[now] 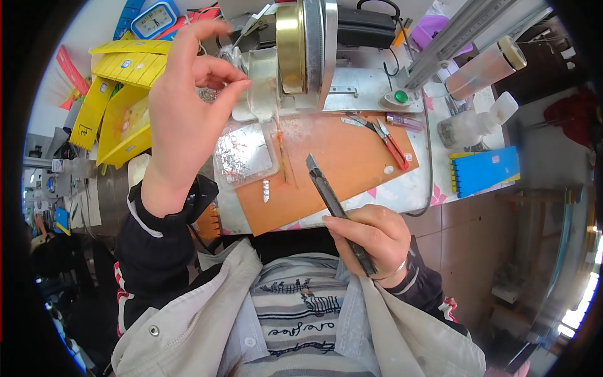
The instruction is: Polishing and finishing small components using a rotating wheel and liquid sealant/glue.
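My right hand (374, 239) grips a black utility knife (328, 193), its blade pointing up and away from me over the brown board. My left hand (188, 116) is raised at the left of the machine with the brass-coloured wheel (289, 50). Its index finger is lifted while the thumb and another fingertip meet in a pinch; whatever lies between them is too small to make out. Below that hand, a clear shallow plastic tray (242, 151) holds many small thin metal pieces. A small white strip (266, 191) lies on the board in front of the tray.
Red-handled scissors (392, 146) and a purple lighter (405, 121) lie on the brown board (352, 160). Yellow bins (125, 129) and a blue clock (154, 20) stand left. Right are a green button (401, 96), a clear bottle (465, 131) and a blue plastic piece (483, 171).
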`<state>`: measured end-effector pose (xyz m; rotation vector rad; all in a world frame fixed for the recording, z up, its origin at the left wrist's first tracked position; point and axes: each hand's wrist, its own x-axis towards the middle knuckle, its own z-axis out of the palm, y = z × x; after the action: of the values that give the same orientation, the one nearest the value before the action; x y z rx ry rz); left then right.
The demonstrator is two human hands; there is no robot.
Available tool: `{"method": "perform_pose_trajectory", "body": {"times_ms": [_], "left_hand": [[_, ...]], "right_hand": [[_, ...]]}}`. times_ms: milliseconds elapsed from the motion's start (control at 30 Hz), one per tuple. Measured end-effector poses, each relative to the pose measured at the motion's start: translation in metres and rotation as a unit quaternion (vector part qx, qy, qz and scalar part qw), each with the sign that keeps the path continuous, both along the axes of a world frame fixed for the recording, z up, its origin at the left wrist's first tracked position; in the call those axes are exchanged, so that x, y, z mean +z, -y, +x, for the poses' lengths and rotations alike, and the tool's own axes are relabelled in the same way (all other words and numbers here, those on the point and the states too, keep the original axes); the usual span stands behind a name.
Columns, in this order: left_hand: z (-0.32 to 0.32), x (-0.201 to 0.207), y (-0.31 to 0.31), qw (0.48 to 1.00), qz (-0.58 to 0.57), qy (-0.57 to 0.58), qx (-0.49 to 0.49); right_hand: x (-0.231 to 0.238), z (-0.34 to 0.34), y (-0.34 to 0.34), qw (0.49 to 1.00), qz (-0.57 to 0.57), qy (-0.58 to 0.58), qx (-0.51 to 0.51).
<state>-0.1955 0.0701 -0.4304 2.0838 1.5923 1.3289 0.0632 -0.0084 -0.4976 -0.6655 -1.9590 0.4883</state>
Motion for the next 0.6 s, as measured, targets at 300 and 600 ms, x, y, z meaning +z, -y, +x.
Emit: {"method": "perform_pose_trajectory", "body": {"times_ms": [300,600], "left_hand": [[0.005,0.007,0.007,0.995,0.100,-0.006,0.022],[0.052,-0.043,0.085,0.711,-0.483,0.496,-0.121]], "right_hand": [[0.002,0.005,-0.002,1.000,-0.006,-0.002,0.009],[-0.008,-0.013,-0.008,0.996,-0.005,0.068,0.051]]}}
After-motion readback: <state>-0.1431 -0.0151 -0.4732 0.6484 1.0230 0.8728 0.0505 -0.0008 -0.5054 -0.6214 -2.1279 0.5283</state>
